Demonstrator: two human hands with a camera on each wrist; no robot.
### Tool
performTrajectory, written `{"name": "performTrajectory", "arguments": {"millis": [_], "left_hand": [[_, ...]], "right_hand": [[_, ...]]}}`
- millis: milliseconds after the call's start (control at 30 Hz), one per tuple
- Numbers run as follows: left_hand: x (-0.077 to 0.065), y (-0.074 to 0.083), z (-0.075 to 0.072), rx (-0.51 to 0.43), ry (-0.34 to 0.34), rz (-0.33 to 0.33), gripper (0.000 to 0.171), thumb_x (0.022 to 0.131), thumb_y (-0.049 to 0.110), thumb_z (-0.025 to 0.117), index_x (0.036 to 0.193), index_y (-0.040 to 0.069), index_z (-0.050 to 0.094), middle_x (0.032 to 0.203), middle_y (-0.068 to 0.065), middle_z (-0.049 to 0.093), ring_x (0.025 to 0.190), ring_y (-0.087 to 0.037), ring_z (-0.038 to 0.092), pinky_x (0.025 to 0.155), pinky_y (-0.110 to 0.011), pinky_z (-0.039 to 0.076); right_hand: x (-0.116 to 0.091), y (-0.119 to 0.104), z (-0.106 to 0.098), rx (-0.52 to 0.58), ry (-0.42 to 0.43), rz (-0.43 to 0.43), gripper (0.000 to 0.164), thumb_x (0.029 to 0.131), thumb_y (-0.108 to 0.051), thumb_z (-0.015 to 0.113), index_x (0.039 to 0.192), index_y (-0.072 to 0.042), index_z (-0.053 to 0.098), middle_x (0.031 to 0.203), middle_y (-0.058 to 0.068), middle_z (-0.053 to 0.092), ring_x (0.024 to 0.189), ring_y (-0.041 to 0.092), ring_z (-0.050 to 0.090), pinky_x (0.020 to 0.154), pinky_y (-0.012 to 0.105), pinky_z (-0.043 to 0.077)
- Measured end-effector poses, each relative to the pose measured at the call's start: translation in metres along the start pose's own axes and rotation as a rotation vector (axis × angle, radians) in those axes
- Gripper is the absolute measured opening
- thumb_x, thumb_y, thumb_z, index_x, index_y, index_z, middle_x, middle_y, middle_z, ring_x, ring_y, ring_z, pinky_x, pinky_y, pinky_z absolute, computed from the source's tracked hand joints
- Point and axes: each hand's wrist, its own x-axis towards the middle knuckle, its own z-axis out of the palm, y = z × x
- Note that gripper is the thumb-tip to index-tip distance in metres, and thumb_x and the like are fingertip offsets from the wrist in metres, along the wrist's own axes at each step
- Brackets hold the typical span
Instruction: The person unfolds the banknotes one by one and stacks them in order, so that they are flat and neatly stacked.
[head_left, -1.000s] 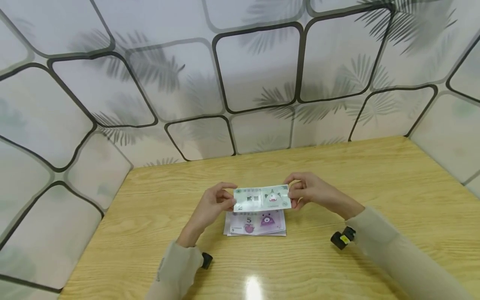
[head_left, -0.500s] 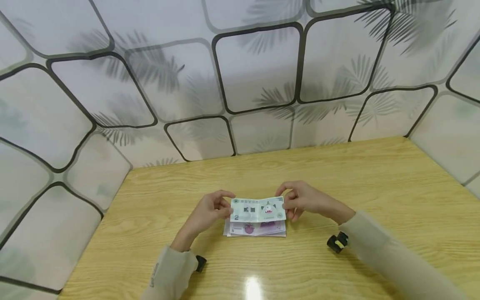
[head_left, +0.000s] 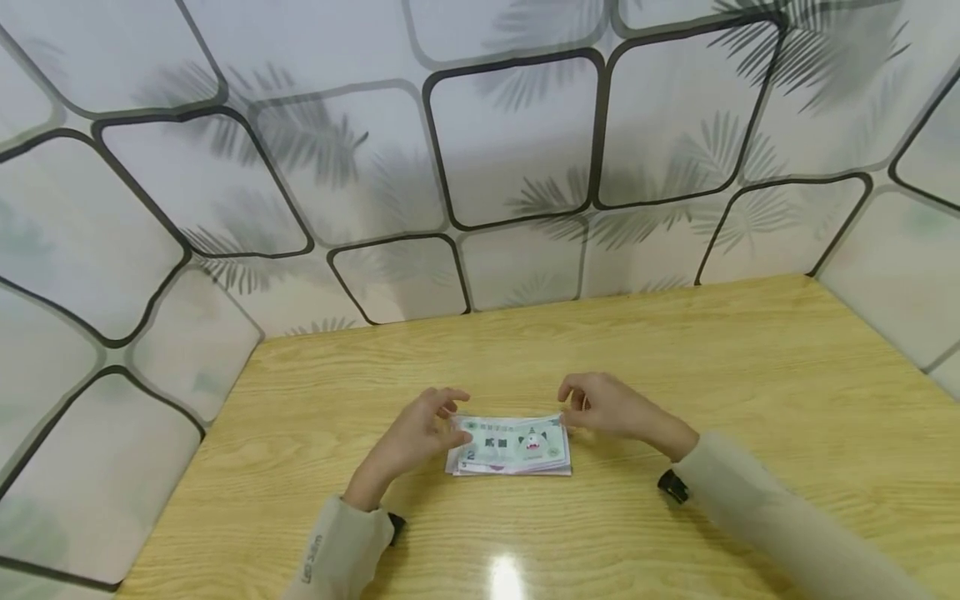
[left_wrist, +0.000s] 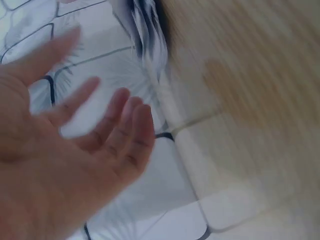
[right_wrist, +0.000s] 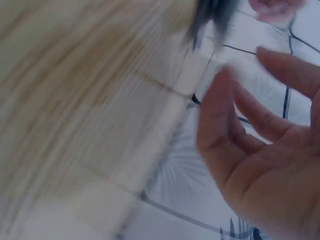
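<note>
A green play banknote (head_left: 513, 442) marked 2 lies face up on top of a stack of notes (head_left: 553, 472), whose purplish edges show below it. At its left end my left hand (head_left: 411, 435) hovers with thumb and fingers spread, the thumb overlapping the note. The left wrist view shows nothing between those fingers (left_wrist: 142, 125), the stack's edge (left_wrist: 150, 45) lying beyond them. By the note's right end is my right hand (head_left: 615, 408), its fingers loosely bent. In the right wrist view its thumb and fingertips stand apart, holding nothing; the stack (right_wrist: 212, 22) is blurred there.
The wood-grain table (head_left: 675, 350) reaches back to a pale patterned cloth wall (head_left: 517, 142) with leaf prints, which also closes off both sides. A dark wrist camera (head_left: 672, 487) sits under the right sleeve (head_left: 757, 492).
The green banknote has come down and toward me onto the stack, covering most of the purple note. Both hands have let go of its ends, their fingers now parted from it.
</note>
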Motion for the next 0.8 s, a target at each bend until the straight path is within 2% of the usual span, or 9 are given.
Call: {"name": "performTrajectory", "arguments": {"millis": [100, 200, 300, 400, 500, 633, 800], "left_hand": [[0.000, 0.002, 0.003, 0.124, -0.057, 0.077, 0.072, 0.084, 0.014, 0.085, 0.143, -0.003, 0.050, 0.141, -0.024, 0.049, 0.130, -0.045, 0.044, 0.105, -0.063, 0.040], [0.002, 0.005, 0.007, 0.238, -0.150, 0.138, 0.089, 0.077, 0.022, 0.091, 0.149, -0.001, 0.043, 0.153, -0.024, 0.038, 0.138, -0.047, 0.034, 0.109, -0.069, 0.029], [0.003, 0.008, 0.010, 0.304, -0.215, 0.131, 0.096, 0.075, 0.024, 0.092, 0.152, 0.002, 0.039, 0.157, -0.022, 0.035, 0.142, -0.044, 0.031, 0.110, -0.071, 0.025], [0.002, 0.011, 0.012, 0.345, -0.240, 0.090, 0.095, 0.075, 0.020, 0.092, 0.153, 0.006, 0.040, 0.156, -0.018, 0.038, 0.142, -0.039, 0.032, 0.112, -0.069, 0.025], [0.001, 0.011, 0.014, 0.375, -0.241, 0.056, 0.091, 0.076, 0.017, 0.091, 0.153, 0.009, 0.042, 0.153, -0.016, 0.041, 0.141, -0.037, 0.035, 0.112, -0.067, 0.027], [0.003, 0.011, 0.013, 0.390, -0.222, 0.052, 0.085, 0.077, 0.014, 0.090, 0.150, 0.010, 0.047, 0.149, -0.016, 0.047, 0.137, -0.038, 0.040, 0.110, -0.066, 0.032], [0.006, 0.009, 0.014, 0.394, -0.197, 0.067, 0.080, 0.078, 0.011, 0.089, 0.148, 0.010, 0.050, 0.144, -0.016, 0.052, 0.132, -0.038, 0.046, 0.108, -0.064, 0.036]], "right_hand": [[-0.002, -0.004, 0.005, -0.140, 0.023, -0.065, 0.041, 0.093, -0.020, 0.076, 0.119, 0.008, 0.060, 0.109, 0.016, 0.064, 0.099, 0.031, 0.061, 0.083, 0.044, 0.054], [-0.005, -0.010, 0.012, -0.241, -0.019, -0.105, 0.063, 0.090, -0.032, 0.079, 0.131, 0.008, 0.053, 0.127, 0.021, 0.057, 0.115, 0.039, 0.055, 0.094, 0.056, 0.049], [-0.007, -0.017, 0.021, -0.350, -0.077, -0.122, 0.081, 0.086, -0.041, 0.081, 0.140, 0.008, 0.047, 0.135, 0.022, 0.053, 0.119, 0.039, 0.051, 0.095, 0.058, 0.047], [-0.010, -0.021, 0.031, -0.442, -0.126, -0.104, 0.090, 0.081, -0.041, 0.085, 0.145, 0.006, 0.042, 0.139, 0.021, 0.050, 0.121, 0.038, 0.048, 0.094, 0.058, 0.046], [-0.011, -0.023, 0.036, -0.495, -0.129, -0.095, 0.090, 0.080, -0.035, 0.088, 0.146, 0.005, 0.041, 0.139, 0.021, 0.049, 0.122, 0.038, 0.047, 0.093, 0.058, 0.046], [-0.009, -0.023, 0.036, -0.539, -0.066, -0.134, 0.083, 0.078, -0.026, 0.090, 0.141, 0.006, 0.046, 0.132, 0.021, 0.054, 0.115, 0.037, 0.052, 0.089, 0.055, 0.051], [-0.006, -0.020, 0.033, -0.504, -0.061, -0.100, 0.076, 0.079, -0.023, 0.089, 0.139, 0.005, 0.049, 0.132, 0.021, 0.055, 0.115, 0.038, 0.053, 0.091, 0.057, 0.050]]}}
